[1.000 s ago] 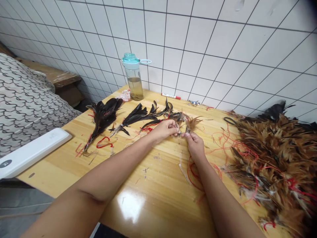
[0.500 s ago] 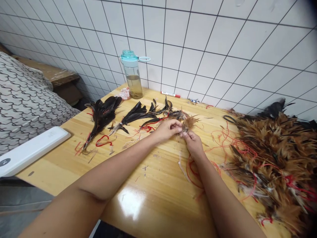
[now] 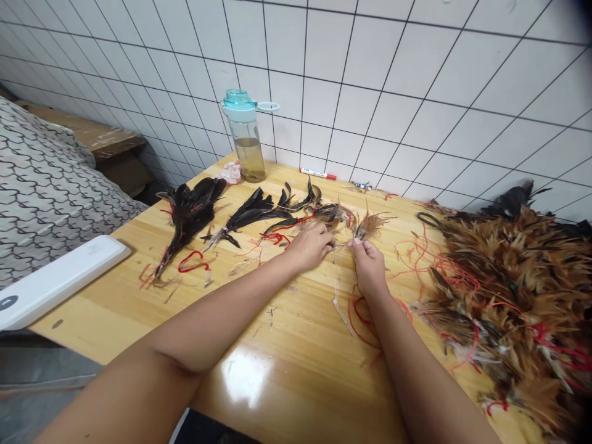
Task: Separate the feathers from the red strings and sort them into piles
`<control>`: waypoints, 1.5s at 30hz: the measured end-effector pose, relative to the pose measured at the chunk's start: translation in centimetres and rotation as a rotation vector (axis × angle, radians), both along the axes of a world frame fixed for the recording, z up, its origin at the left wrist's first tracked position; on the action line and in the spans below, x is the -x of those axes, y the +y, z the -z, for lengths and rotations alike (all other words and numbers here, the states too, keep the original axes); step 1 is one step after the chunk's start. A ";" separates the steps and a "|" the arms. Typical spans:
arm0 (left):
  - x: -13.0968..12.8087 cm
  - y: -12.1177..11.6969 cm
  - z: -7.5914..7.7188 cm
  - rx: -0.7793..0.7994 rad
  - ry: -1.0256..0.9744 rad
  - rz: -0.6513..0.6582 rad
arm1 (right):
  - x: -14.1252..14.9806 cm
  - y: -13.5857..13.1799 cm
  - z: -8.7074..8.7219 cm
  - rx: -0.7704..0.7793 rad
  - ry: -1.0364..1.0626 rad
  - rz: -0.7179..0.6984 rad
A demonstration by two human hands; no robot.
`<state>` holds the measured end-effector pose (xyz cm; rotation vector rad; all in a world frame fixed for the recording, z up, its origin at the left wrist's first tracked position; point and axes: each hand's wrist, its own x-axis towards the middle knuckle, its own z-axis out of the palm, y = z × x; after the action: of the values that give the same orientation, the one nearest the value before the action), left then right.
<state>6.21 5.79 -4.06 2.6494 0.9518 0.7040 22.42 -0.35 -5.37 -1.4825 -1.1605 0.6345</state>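
Observation:
My right hand (image 3: pixel 370 264) pinches the quill ends of a small bunch of brown feathers (image 3: pixel 369 226), whose tips fan out up and to the right. To its left, my left hand (image 3: pixel 311 248) is low over the wooden table (image 3: pixel 277 376), fingers curled together. What those fingers hold, if anything, is too small to make out. Just behind the left hand lie loose brown and dark feathers (image 3: pixel 330 213) and red string (image 3: pixel 276 238). Bundles of black feathers (image 3: pixel 252 213) rest farther left.
A large heap of brown feathers (image 3: pixel 522 283) covers the right side, with tangled red string (image 3: pixel 428 262) beside it. Near the tiled wall stand a water bottle (image 3: pixel 250 154) and a red-capped marker (image 3: pixel 318 174). A long white device (image 3: pixel 65 277) sits at the left edge.
My hands have moved apart. The right one shifted slightly right with the brown feather bunch, while the left let go of it and moved a little left and down.

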 end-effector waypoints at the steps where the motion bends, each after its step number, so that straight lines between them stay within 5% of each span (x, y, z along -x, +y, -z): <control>1: 0.0 0.0 -0.1 -0.001 0.007 0.000 | 0.1 -0.1 -0.1 0.005 0.018 0.006; 7: 0.2 -0.1 -0.8 -0.032 -0.020 0.000 | 0.3 0.0 -0.3 0.002 0.035 0.031; 19: 0.6 0.5 -1.4 0.147 -0.147 0.043 | 0.1 0.1 0.0 -0.007 -0.028 0.080; 35: 0.6 0.2 -1.6 -0.203 0.012 0.109 | -0.2 0.1 0.7 -0.113 -0.548 0.029; 45: 0.0 -0.3 -1.7 -0.284 0.072 0.073 | -0.1 0.5 0.9 -0.040 -0.502 -0.175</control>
<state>6.18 5.48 -2.35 2.9569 0.8202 0.7840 22.50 0.13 -6.31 -1.5638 -1.6908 0.3569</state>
